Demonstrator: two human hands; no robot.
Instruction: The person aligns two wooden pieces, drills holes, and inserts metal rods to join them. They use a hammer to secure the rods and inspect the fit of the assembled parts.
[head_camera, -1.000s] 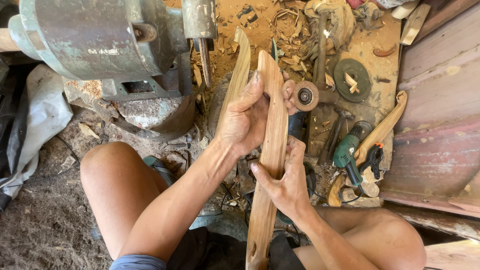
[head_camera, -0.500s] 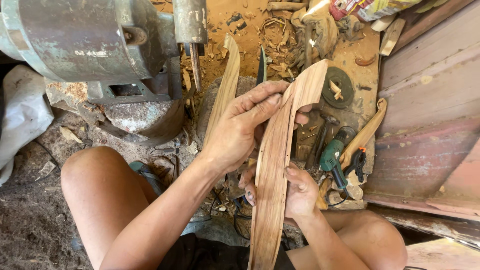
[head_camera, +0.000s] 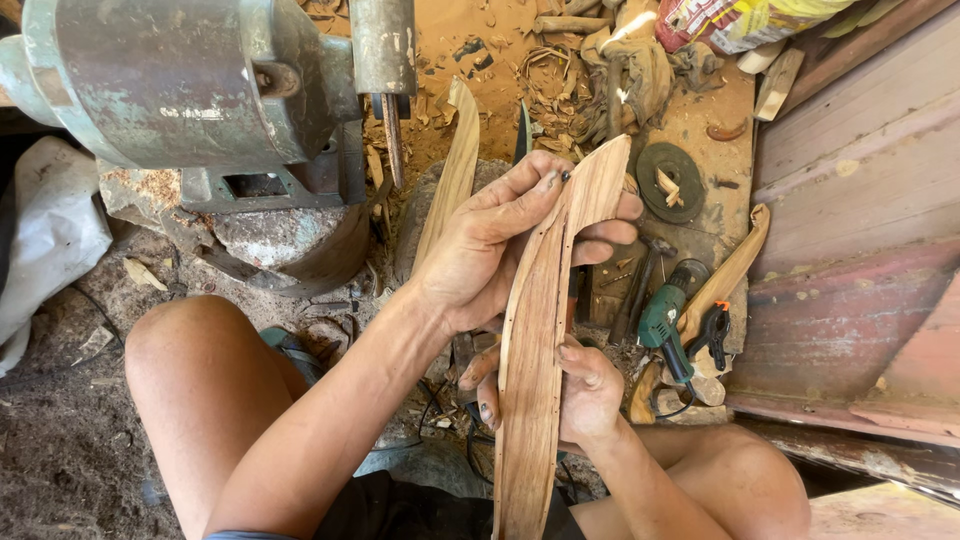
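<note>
In the middle of the frame, the person is holding a long curved wooden piece (head_camera: 535, 350) upright between both hands, its hooked upper end pointing toward the upper right and its lower end running off the bottom edge between the knees. The left hand (head_camera: 495, 245) is gripping the upper part of the piece, thumb lying along the top of the curve and fingers (head_camera: 600, 232) wrapping around behind it, closed on the wood. The right hand (head_camera: 580, 390) is sitting lower, cupping the piece from the right side with its fingers curling under and around the wood, also closed on it. At the upper left of the frame, a large grey-green motor housing (head_camera: 190, 80) is resting on a rough stone block (head_camera: 280, 240). Just behind the left hand, a second curved wooden strip (head_camera: 455, 165) is leaning up toward the top of the frame. To the right of the hands, a green power drill (head_camera: 665, 320) is lying on the dusty floor near a dark round disc (head_camera: 672, 180), with wood shavings (head_camera: 560, 90) scattered above them.
</note>
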